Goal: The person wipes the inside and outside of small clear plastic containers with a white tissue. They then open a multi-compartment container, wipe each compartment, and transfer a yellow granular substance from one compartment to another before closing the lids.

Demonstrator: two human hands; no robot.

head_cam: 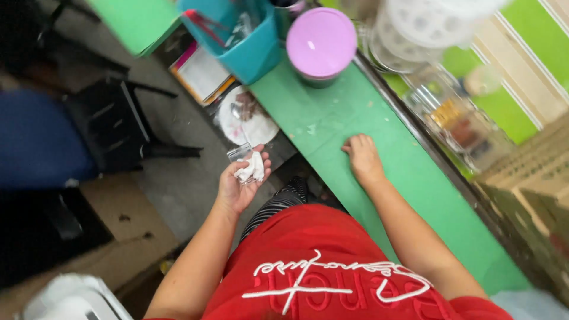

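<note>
Crumpled white tissue (253, 168) held in left hand (240, 184) grip | right hand (363, 159) flat, empty, on green worktop (415, 178)

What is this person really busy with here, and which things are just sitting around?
In hand:
- left hand holding a crumpled white wad and a small clear wrapper
- right hand flat on the green counter

Lying about:
- purple-lidded container
- teal bin
- white plate
- cardboard box
</note>
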